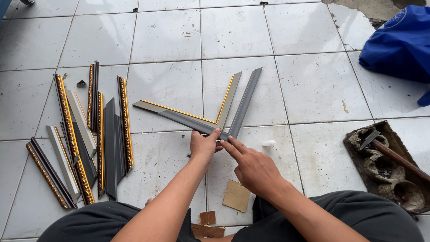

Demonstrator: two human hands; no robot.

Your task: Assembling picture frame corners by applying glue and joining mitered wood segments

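L hand (204, 145) grip clamped on the corner of the grey, gold-edged V-shaped frame moulding (197, 122), lying on the white tiled floor (313, 89) at frame centre. R hand (253, 168) w/ fingers together, tips touching the same corner from 5 o'clock. Pile of cut moulding strips (89, 139) at 9 o'clock; blue cloth (398, 42) at 2.

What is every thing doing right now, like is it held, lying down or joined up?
Left hand: gripping the corner joint.
Right hand: fingers pressed on the corner joint.
Two frame pieces: meeting in a V, flat on the floor tiles.
Spare frame strips: loose, lying side by side.
Hammer: resting on a dirty tray.
Blue bag: crumpled on the floor.
Cardboard piece: flat, untouched.
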